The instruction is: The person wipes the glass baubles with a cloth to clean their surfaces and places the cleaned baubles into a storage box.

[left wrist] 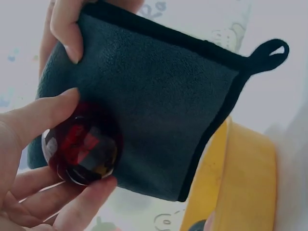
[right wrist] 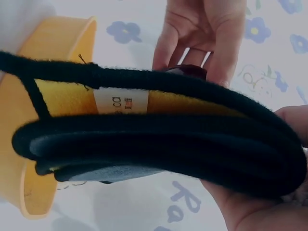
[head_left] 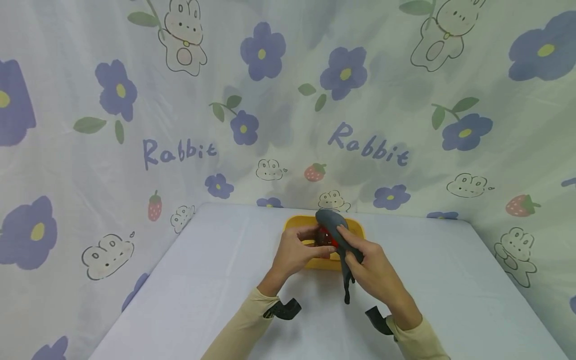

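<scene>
My left hand (head_left: 291, 252) holds a dark red, shiny, see-through ball (left wrist: 84, 144) between thumb and fingers. A folded dark grey cloth (left wrist: 159, 101) with black edging and a corner loop lies against the ball's far side in the left wrist view. Its folded end is gripped by my right hand (head_left: 375, 270), thumb on one side and fingers on the other. Seen edge-on in the right wrist view, the cloth (right wrist: 173, 130) shows stacked layers, a yellow inner face and a white label (right wrist: 122, 101). Both hands are raised over a yellow bin (head_left: 294, 221).
The bin (left wrist: 250, 168) stands on a white-covered table (head_left: 216, 260), near its back edge. A small dark rounded thing (left wrist: 197, 225) shows at the bin's bottom edge in the left wrist view. Patterned curtains (head_left: 288, 110) with rabbits and purple flowers surround the table.
</scene>
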The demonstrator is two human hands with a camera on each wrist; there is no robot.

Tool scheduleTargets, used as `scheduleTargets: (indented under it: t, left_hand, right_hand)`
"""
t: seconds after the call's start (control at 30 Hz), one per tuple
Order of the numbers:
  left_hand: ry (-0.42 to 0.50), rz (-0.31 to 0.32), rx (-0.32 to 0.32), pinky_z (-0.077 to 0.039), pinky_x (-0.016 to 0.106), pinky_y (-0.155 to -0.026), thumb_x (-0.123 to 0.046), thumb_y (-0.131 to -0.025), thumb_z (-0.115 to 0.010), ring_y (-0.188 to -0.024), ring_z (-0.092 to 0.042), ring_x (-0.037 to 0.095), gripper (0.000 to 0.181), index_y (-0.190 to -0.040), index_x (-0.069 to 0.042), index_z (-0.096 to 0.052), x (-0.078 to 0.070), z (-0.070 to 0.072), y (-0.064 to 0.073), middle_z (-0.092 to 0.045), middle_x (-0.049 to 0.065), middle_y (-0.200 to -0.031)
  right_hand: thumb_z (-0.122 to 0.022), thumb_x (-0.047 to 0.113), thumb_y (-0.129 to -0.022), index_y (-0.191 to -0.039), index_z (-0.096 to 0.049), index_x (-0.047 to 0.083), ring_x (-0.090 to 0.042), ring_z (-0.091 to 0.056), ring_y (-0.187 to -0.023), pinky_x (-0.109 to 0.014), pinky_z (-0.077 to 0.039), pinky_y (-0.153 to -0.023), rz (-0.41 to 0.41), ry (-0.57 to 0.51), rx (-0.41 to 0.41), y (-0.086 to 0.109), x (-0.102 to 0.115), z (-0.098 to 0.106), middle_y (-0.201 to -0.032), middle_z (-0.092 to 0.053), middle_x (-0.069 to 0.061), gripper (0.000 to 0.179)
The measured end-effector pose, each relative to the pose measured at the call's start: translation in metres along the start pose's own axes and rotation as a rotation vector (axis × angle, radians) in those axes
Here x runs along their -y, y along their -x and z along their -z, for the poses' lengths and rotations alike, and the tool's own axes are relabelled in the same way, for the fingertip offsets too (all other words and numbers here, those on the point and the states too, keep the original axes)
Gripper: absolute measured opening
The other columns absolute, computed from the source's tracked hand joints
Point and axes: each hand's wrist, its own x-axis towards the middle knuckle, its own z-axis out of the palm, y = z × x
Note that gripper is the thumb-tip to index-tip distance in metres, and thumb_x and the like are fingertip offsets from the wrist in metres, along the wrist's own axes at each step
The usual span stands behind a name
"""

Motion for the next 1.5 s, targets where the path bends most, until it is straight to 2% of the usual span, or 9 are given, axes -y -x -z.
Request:
scheduleTargets:
  t: [0.33, 0.57, 0.73, 0.87, 0.97, 1.07, 1.23, 1.4, 1.5]
  left_hand:
    - [-0.028, -0.047, 0.077, -0.065, 0.027, -0.081, -0.020, -0.076, -0.093, -0.086, -0.072, 0.015, 0.034, -0.106, -0.012, -0.080, 0.000, -0.002, 0.002, -0.080, 0.008, -0.099]
    - [-0.066, -0.105, 0.115, -0.065, 0.025, -0.079, -0.021, -0.075, -0.094, -0.090, -0.073, 0.016, 0.041, -0.113, -0.012, -0.079, -0.002, -0.004, 0.004, -0.080, 0.007, -0.105]
    - [-0.109, -0.143, 0.114, -0.062, 0.020, -0.071, -0.022, -0.074, -0.095, -0.084, -0.069, 0.011, 0.048, -0.118, -0.012, -0.078, -0.006, -0.003, 0.005, -0.079, 0.006, -0.108]
    - [-0.131, -0.165, 0.112, -0.057, 0.019, -0.063, -0.020, -0.074, -0.095, -0.079, -0.063, 0.006, 0.050, -0.120, -0.011, -0.078, -0.007, -0.001, 0.005, -0.079, 0.005, -0.107]
    - [-0.121, -0.164, 0.115, -0.060, 0.020, -0.065, -0.019, -0.074, -0.095, -0.082, -0.067, 0.009, 0.052, -0.121, -0.009, -0.077, -0.008, 0.000, 0.005, -0.079, 0.007, -0.109]
    - [-0.092, -0.154, 0.119, -0.063, 0.023, -0.070, -0.020, -0.074, -0.095, -0.091, -0.072, 0.019, 0.054, -0.124, -0.009, -0.076, -0.008, 0.002, 0.004, -0.078, 0.010, -0.115]
    - [-0.018, -0.120, 0.127, -0.065, 0.028, -0.080, -0.017, -0.076, -0.093, -0.105, -0.074, 0.034, 0.055, -0.127, -0.009, -0.074, -0.008, 0.004, 0.004, -0.075, 0.012, -0.124]
    - [0.028, -0.092, 0.108, -0.064, 0.028, -0.085, -0.015, -0.078, -0.091, -0.111, -0.072, 0.032, 0.053, -0.127, -0.011, -0.074, -0.008, 0.005, 0.004, -0.075, 0.010, -0.126]
    - [0.049, -0.092, 0.091, -0.064, 0.027, -0.084, -0.014, -0.078, -0.090, -0.110, -0.073, 0.025, 0.052, -0.127, -0.011, -0.074, -0.008, 0.005, 0.004, -0.076, 0.010, -0.125]
  right_hand:
    - [-0.053, -0.011, -0.095, -0.148, -0.056, 0.006, -0.014, -0.056, -0.079, -0.019, -0.046, -0.054, 0.092, 0.030, -0.005, -0.002, -0.003, -0.003, -0.153, -0.053, -0.024, 0.056]
    - [-0.053, -0.010, -0.096, -0.148, -0.056, 0.007, -0.005, -0.048, -0.064, -0.020, -0.046, -0.054, 0.080, 0.022, 0.008, -0.004, -0.010, 0.000, -0.151, -0.055, -0.022, 0.055]
    - [-0.052, -0.007, -0.097, -0.149, -0.056, 0.008, -0.005, -0.046, -0.061, -0.022, -0.045, -0.054, 0.033, 0.002, 0.017, -0.006, -0.014, 0.004, -0.126, -0.069, -0.018, 0.054]
    - [-0.053, -0.006, -0.097, -0.148, -0.057, 0.011, -0.005, -0.039, -0.055, -0.022, -0.041, -0.050, -0.028, -0.038, 0.038, -0.008, -0.018, 0.006, -0.104, -0.066, -0.015, 0.054]
    - [-0.053, -0.005, -0.097, -0.148, -0.058, 0.012, -0.005, -0.039, -0.055, -0.023, -0.041, -0.049, -0.072, -0.086, 0.053, -0.009, -0.019, 0.008, -0.101, -0.064, -0.016, 0.054]
    - [-0.052, -0.005, -0.097, -0.148, -0.057, 0.010, -0.008, -0.046, -0.060, -0.023, -0.044, -0.052, -0.100, -0.136, 0.062, -0.009, -0.018, 0.009, -0.110, -0.067, -0.019, 0.053]
    - [-0.051, -0.005, -0.098, -0.149, -0.054, 0.004, -0.019, -0.063, -0.086, -0.025, -0.050, -0.068, -0.107, -0.180, 0.064, -0.010, -0.019, 0.008, -0.137, -0.065, -0.025, 0.052]
    - [-0.051, -0.005, -0.098, -0.149, -0.053, 0.002, -0.021, -0.067, -0.091, -0.023, -0.055, -0.074, -0.120, -0.221, 0.053, -0.009, -0.021, 0.006, -0.144, -0.060, -0.027, 0.051]
    - [-0.051, -0.004, -0.099, -0.149, -0.052, 0.002, -0.020, -0.070, -0.097, -0.022, -0.058, -0.079, -0.118, -0.230, 0.046, -0.008, -0.021, 0.005, -0.145, -0.060, -0.026, 0.051]
